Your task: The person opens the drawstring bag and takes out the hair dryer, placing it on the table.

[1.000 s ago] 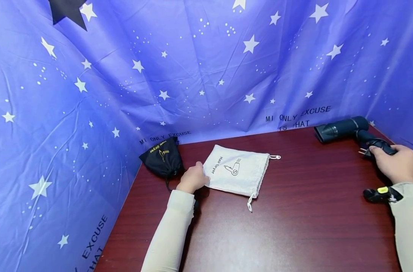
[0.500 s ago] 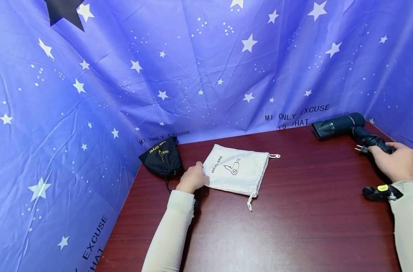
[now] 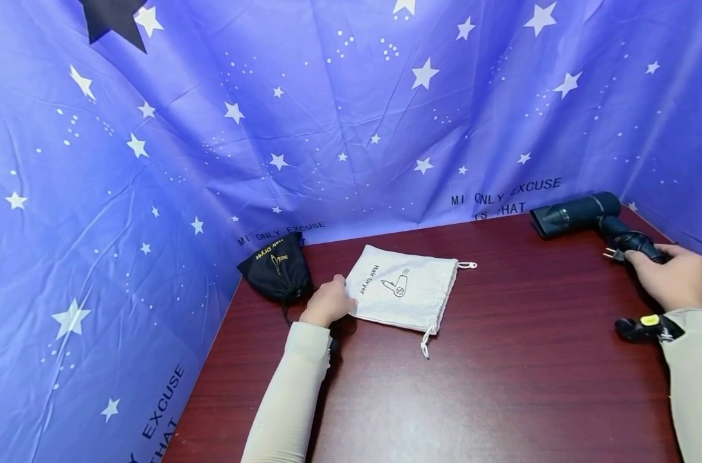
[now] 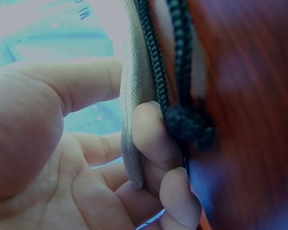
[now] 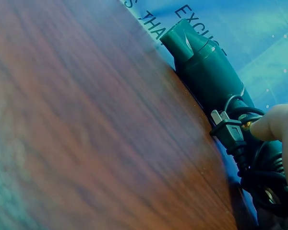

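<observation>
A white drawstring bag (image 3: 420,305) printed "Hair Dryer" lies flat on the table, its white cord loops at the right end. My left hand (image 3: 328,302) pinches the bag's left edge; in the left wrist view, the cloth edge (image 4: 133,91) runs between thumb and curled fingers. Knotted black cord (image 4: 182,57) hangs right beside those fingertips. On the far right, my right hand (image 3: 681,276) grips a black hair dryer (image 3: 582,213) by its handle, the nozzle aimed left. Its power cord is wound round the handle, with the two-prong plug (image 5: 228,132) sticking out.
A black drawstring pouch (image 3: 278,270) with yellow "Hair Dryer" print sits at the table's back left corner, close behind my left hand. Blue star-printed curtains (image 3: 351,128) border the dark red wooden table (image 3: 501,386) at the back and sides.
The right hand has shifted the hair dryer slightly left and up in the head view, with more of its handle showing. The left hand and white bag stay in place.
</observation>
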`<state>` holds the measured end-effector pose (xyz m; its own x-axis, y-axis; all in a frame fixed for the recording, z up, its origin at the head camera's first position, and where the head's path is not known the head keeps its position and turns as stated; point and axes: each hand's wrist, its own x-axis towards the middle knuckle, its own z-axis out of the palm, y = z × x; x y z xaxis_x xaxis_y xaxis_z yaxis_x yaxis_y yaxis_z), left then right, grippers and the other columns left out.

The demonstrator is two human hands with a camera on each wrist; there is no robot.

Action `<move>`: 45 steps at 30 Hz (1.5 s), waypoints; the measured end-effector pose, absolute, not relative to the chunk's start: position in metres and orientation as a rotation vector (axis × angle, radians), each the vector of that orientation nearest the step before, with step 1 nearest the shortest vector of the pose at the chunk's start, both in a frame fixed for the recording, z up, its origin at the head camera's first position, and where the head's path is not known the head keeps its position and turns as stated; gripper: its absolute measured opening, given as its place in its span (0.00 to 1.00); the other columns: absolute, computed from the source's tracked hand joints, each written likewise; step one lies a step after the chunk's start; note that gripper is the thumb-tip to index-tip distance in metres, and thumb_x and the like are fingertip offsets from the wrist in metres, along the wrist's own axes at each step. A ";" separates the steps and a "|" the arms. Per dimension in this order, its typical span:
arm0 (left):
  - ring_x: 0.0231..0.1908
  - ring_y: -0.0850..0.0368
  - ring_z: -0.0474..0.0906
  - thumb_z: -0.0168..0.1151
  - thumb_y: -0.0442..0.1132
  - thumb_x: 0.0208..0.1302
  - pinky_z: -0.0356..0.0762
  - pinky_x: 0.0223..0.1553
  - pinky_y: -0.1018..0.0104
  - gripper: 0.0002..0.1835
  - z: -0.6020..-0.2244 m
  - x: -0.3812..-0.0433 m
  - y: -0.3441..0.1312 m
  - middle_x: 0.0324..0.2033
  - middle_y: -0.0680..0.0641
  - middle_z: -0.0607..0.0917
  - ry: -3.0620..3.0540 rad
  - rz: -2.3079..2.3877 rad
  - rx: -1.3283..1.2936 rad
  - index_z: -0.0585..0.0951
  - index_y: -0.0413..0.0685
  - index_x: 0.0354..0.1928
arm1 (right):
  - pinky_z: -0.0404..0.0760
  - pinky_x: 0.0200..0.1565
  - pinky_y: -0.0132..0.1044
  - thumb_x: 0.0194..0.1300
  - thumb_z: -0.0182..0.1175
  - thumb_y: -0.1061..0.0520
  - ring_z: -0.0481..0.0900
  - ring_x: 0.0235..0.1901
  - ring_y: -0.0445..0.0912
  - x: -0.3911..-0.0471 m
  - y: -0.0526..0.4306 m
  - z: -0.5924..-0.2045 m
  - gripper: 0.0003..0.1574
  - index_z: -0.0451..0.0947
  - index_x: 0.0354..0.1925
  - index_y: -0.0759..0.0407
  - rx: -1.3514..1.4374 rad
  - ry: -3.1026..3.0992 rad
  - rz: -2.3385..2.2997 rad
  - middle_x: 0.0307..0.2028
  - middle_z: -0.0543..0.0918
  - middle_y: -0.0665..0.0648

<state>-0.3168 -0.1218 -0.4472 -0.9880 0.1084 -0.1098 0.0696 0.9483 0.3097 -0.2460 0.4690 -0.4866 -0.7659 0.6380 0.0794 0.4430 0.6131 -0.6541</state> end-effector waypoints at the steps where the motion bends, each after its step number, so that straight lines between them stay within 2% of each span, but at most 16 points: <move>1: 0.38 0.48 0.81 0.70 0.45 0.61 0.78 0.41 0.51 0.26 -0.447 -0.317 -0.123 0.48 0.39 0.86 2.974 0.471 0.131 0.75 0.44 0.57 | 0.56 0.66 0.69 0.74 0.49 0.34 0.62 0.66 0.76 -0.247 0.469 -0.487 0.52 0.60 0.73 0.75 -0.867 -2.531 0.909 0.67 0.66 0.83; 4: 0.38 0.49 0.80 0.70 0.45 0.61 0.78 0.42 0.52 0.26 -0.447 -0.316 -0.124 0.48 0.40 0.86 2.964 0.485 0.126 0.75 0.43 0.58 | 0.54 0.66 0.69 0.74 0.49 0.34 0.62 0.66 0.76 -0.249 0.469 -0.490 0.52 0.60 0.73 0.75 -0.861 -2.527 0.912 0.67 0.66 0.83; 8: 0.38 0.49 0.80 0.70 0.44 0.61 0.78 0.43 0.52 0.26 -0.446 -0.316 -0.125 0.49 0.40 0.86 2.961 0.503 0.136 0.75 0.43 0.59 | 0.58 0.64 0.68 0.74 0.50 0.36 0.64 0.65 0.77 -0.250 0.471 -0.493 0.51 0.59 0.74 0.74 -0.873 -2.529 0.897 0.67 0.66 0.83; 11: 0.39 0.49 0.80 0.70 0.44 0.61 0.78 0.43 0.52 0.26 -0.446 -0.317 -0.125 0.49 0.40 0.85 2.971 0.496 0.150 0.75 0.42 0.58 | 0.63 0.65 0.67 0.74 0.50 0.37 0.64 0.67 0.76 -0.251 0.470 -0.492 0.50 0.57 0.76 0.73 -0.894 -2.508 0.923 0.70 0.63 0.81; 13: 0.40 0.49 0.80 0.71 0.45 0.61 0.79 0.43 0.52 0.26 -0.445 -0.318 -0.124 0.48 0.41 0.85 2.980 0.490 0.153 0.76 0.42 0.58 | 0.62 0.67 0.67 0.74 0.50 0.39 0.60 0.71 0.74 -0.251 0.468 -0.489 0.49 0.56 0.77 0.70 -0.909 -2.469 0.950 0.74 0.60 0.79; 16: 0.40 0.49 0.81 0.72 0.45 0.60 0.80 0.44 0.51 0.27 -0.445 -0.318 -0.123 0.48 0.41 0.86 2.997 0.476 0.152 0.77 0.42 0.58 | 0.54 0.71 0.67 0.73 0.50 0.44 0.53 0.75 0.71 -0.252 0.459 -0.479 0.46 0.55 0.78 0.68 -0.899 -2.389 0.960 0.76 0.56 0.77; 18: 0.40 0.49 0.81 0.74 0.45 0.59 0.80 0.44 0.51 0.27 -0.445 -0.317 -0.123 0.47 0.41 0.86 3.008 0.474 0.142 0.77 0.42 0.57 | 0.47 0.71 0.68 0.71 0.49 0.47 0.48 0.76 0.70 -0.252 0.449 -0.471 0.45 0.56 0.78 0.68 -0.859 -2.356 0.942 0.75 0.55 0.78; 20: 0.41 0.49 0.81 0.75 0.46 0.58 0.80 0.45 0.51 0.27 -0.446 -0.317 -0.123 0.46 0.42 0.85 3.024 0.463 0.137 0.77 0.42 0.56 | 0.45 0.69 0.71 0.71 0.49 0.47 0.46 0.75 0.72 -0.254 0.437 -0.461 0.44 0.58 0.77 0.68 -0.809 -2.364 0.913 0.75 0.53 0.79; 24: 0.42 0.47 0.80 0.76 0.47 0.56 0.80 0.46 0.50 0.27 -0.446 -0.315 -0.123 0.47 0.40 0.81 3.064 0.445 0.148 0.78 0.42 0.53 | 0.48 0.61 0.75 0.69 0.53 0.46 0.48 0.69 0.79 -0.259 0.412 -0.443 0.43 0.64 0.73 0.69 -0.645 -2.452 0.843 0.72 0.53 0.84; 28: 0.41 0.45 0.79 0.77 0.47 0.55 0.80 0.44 0.50 0.27 -0.445 -0.315 -0.121 0.47 0.39 0.78 3.094 0.431 0.170 0.78 0.41 0.51 | 0.54 0.51 0.75 0.66 0.58 0.46 0.55 0.61 0.83 -0.268 0.384 -0.434 0.38 0.71 0.66 0.67 -0.393 -2.515 0.785 0.66 0.60 0.86; 31: 0.41 0.46 0.79 0.77 0.47 0.54 0.80 0.44 0.50 0.27 -0.443 -0.314 -0.120 0.46 0.40 0.78 3.098 0.421 0.174 0.78 0.42 0.51 | 0.58 0.47 0.73 0.65 0.61 0.46 0.59 0.57 0.83 -0.274 0.358 -0.435 0.36 0.73 0.64 0.66 -0.216 -2.563 0.748 0.64 0.64 0.84; 34: 0.40 0.47 0.78 0.77 0.47 0.54 0.80 0.43 0.51 0.26 -0.444 -0.314 -0.120 0.45 0.41 0.78 3.096 0.414 0.169 0.78 0.43 0.50 | 0.64 0.48 0.74 0.66 0.63 0.47 0.62 0.58 0.81 -0.278 0.324 -0.439 0.35 0.73 0.65 0.64 -0.052 -2.653 0.714 0.65 0.65 0.81; 39: 0.38 0.48 0.78 0.76 0.49 0.54 0.79 0.41 0.52 0.23 -0.446 -0.313 -0.120 0.43 0.43 0.78 3.102 0.387 0.186 0.80 0.45 0.47 | 0.67 0.57 0.76 0.66 0.67 0.46 0.67 0.63 0.75 -0.275 0.258 -0.447 0.38 0.74 0.66 0.66 0.300 -2.778 0.630 0.67 0.70 0.75; 42: 0.41 0.47 0.76 0.76 0.50 0.55 0.78 0.42 0.52 0.21 -0.446 -0.313 -0.119 0.44 0.44 0.78 3.124 0.361 0.238 0.81 0.47 0.45 | 0.68 0.60 0.74 0.65 0.69 0.44 0.69 0.65 0.73 -0.270 0.225 -0.449 0.39 0.75 0.65 0.66 0.478 -2.787 0.583 0.68 0.71 0.73; 45: 0.46 0.45 0.74 0.75 0.52 0.56 0.77 0.47 0.50 0.23 -0.446 -0.313 -0.116 0.48 0.43 0.79 3.152 0.323 0.316 0.83 0.47 0.49 | 0.69 0.62 0.73 0.64 0.70 0.41 0.70 0.67 0.71 -0.266 0.199 -0.449 0.40 0.76 0.65 0.64 0.582 -2.776 0.532 0.68 0.72 0.72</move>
